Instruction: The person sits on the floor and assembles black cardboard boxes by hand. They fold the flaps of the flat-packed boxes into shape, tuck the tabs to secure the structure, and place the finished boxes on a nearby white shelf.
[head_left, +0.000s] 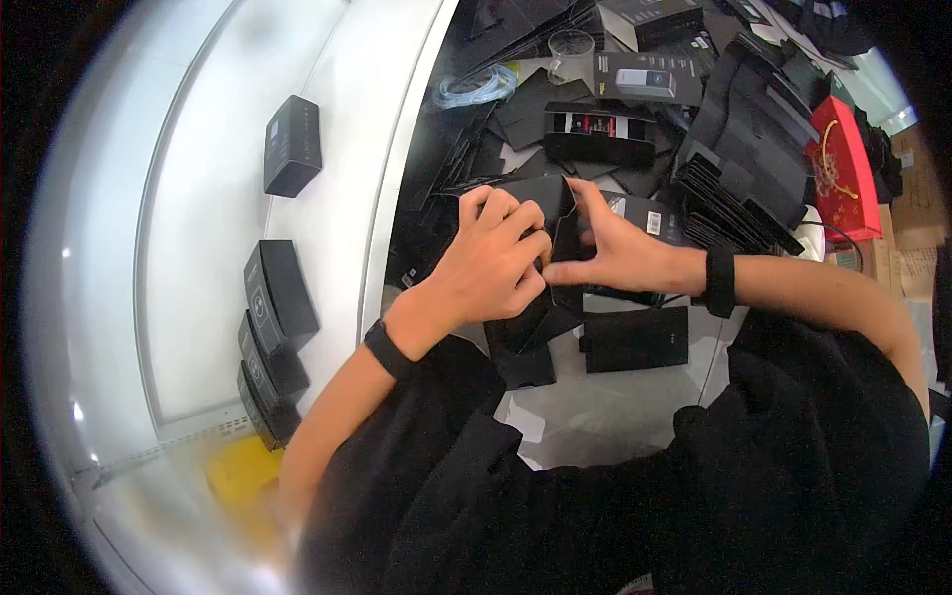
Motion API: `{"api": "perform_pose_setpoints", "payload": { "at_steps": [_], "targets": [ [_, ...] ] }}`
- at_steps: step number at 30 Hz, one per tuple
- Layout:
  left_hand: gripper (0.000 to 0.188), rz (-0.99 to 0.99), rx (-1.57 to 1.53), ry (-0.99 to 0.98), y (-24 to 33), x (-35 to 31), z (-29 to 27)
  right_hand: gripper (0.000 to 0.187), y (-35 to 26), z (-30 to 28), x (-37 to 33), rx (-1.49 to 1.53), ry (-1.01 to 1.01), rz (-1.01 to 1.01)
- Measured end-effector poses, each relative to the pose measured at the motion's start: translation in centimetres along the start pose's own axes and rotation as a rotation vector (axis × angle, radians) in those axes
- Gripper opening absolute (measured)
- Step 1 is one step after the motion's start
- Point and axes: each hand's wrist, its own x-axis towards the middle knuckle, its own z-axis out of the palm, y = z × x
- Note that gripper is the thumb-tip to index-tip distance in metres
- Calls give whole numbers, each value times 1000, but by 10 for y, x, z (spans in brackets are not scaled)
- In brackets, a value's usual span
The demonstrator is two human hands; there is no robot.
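Observation:
Between my two hands is a black cardboard box [538,192], its near part partly covered by my fingers. My left hand [496,253] bends its fingers over the left side of the box. From the right, my right hand [617,246] grips the box edge, with its thumb on the near side and its fingers farther up. Just in front of me lies a flat black box piece [636,340]. Beyond the hands, an open black box [599,149] shows red and white contents. Whatever the held box contains is hidden.
Stacked flat black cartons [739,188] crowd the right side, beside a red gift bag [845,174]. A clear plastic cup [571,61] and coiled pale tubing [476,87] lie at the back. Closed black boxes [293,147] stand on the white surface [347,89] at left.

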Motion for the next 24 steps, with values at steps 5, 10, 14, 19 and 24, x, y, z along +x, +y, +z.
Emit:
{"api": "perform_pose_setpoints", "payload": {
  "at_steps": [5,10,14,19,24],
  "targets": [
    [12,-19,1,-18,1,0,-6,130,-22,0,-5,140,-48,92],
    [9,-3,27,-25,-1,0,-3,133,-8,12,-2,48,21,-27],
    [9,-20,28,-45,0,-1,0,130,-28,17,-5,22,46,88],
    [9,-23,41,-74,1,-2,6,133,-14,26,-3,-31,94,30],
    [9,-19,38,-87,3,1,9,133,-13,28,-6,72,82,77]
  ]
}}
